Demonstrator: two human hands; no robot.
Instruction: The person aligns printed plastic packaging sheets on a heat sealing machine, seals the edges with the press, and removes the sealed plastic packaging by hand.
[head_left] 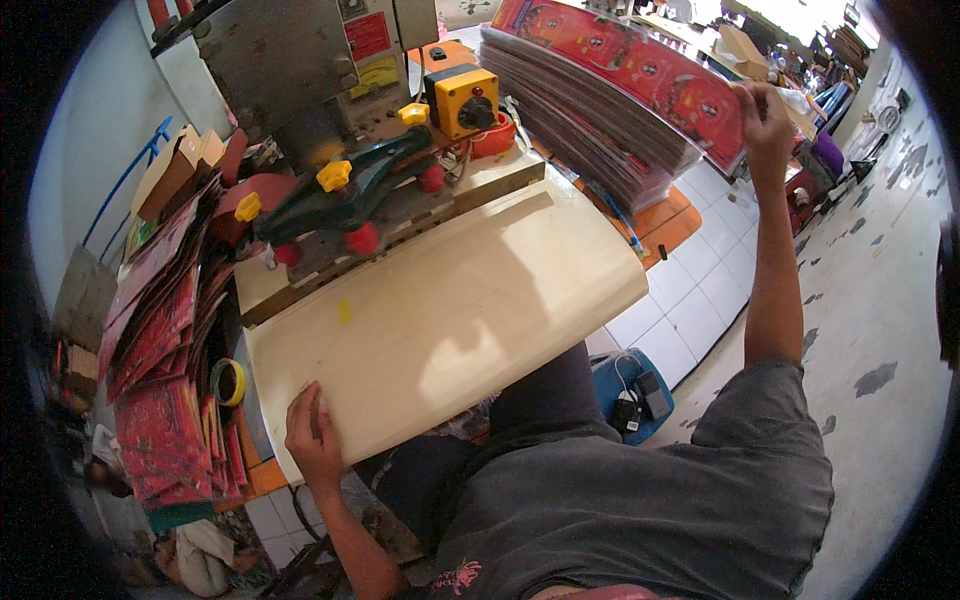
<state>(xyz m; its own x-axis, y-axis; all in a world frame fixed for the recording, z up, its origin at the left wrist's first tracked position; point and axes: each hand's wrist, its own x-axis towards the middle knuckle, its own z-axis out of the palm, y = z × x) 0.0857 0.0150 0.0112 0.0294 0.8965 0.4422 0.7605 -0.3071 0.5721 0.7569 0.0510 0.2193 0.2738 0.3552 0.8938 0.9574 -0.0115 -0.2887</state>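
My right hand [767, 130] is raised at the far right, its fingers pinching the right end of a red printed sheet [645, 65]. The sheet lies over a tall stack of similar sheets [590, 125], and its held end reaches past the stack's edge. My left hand [314, 440] rests with fingers stretched out on the near left corner of a cream-coloured board [430, 320]. That board lies in front of a machine [290, 75] with a dark green clamp bar [350, 195], yellow knobs and red feet.
Many red printed pieces [165, 400] are heaped at the left, beside a roll of yellow tape [229, 382]. A yellow control box [465, 100] with a black knob stands behind the board. Below it at the right is a blue container [640, 385] with black adapters.
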